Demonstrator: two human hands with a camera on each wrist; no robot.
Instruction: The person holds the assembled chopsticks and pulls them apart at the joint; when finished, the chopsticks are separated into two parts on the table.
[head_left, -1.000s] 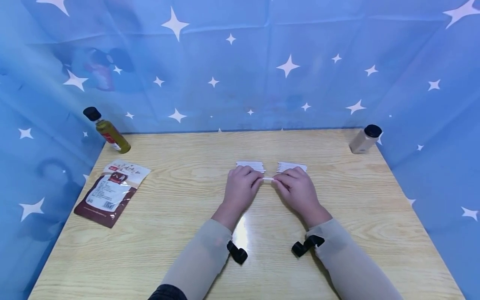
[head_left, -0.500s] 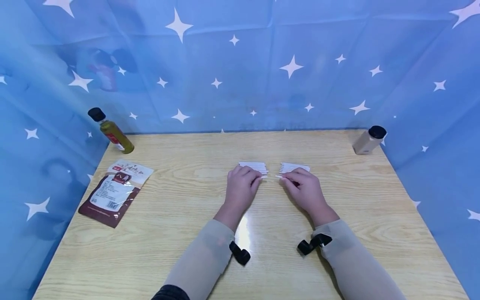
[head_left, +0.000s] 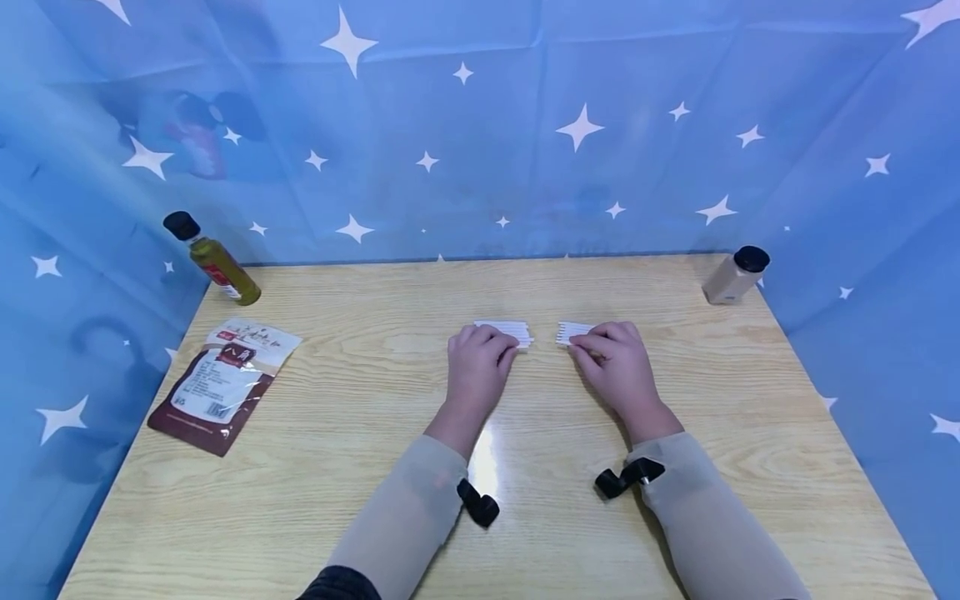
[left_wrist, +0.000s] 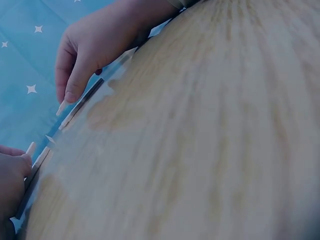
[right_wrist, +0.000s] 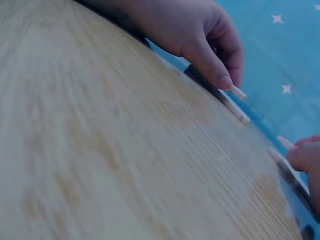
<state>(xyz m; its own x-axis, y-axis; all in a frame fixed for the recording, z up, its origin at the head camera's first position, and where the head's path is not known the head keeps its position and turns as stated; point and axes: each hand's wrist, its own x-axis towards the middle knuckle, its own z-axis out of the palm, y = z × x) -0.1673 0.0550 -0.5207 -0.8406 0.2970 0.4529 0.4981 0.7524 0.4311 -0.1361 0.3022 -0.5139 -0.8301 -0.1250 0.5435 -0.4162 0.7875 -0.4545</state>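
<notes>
Two rows of thin white sticks lie near the middle of the table, the left row [head_left: 501, 327] and the right row [head_left: 567, 330], with a gap between them. My left hand [head_left: 477, 367] pinches a short white stick [left_wrist: 31, 148] between thumb and finger, at the near side of the left row. A similar short white stick [right_wrist: 285, 142] shows at the fingertips of the hand by the right row; this right hand [head_left: 618, 362] pinches it and covers much of that row. Both stick tips point inward and stand apart, just over the rows in the wrist views.
A bottle of greenish oil [head_left: 225, 271] stands at the back left corner. Before it lies a brown and white packet [head_left: 221, 383]. At the back right is a jar with a black lid [head_left: 733, 275]. A blue star-patterned cloth [head_left: 510, 192] hangs behind the wooden table [head_left: 360, 433].
One second ago a white piece spanned the space between both hands' fingertips. The hands have since drawn apart, each with a white stick, and the right hand has shifted rightward and forward over its row.
</notes>
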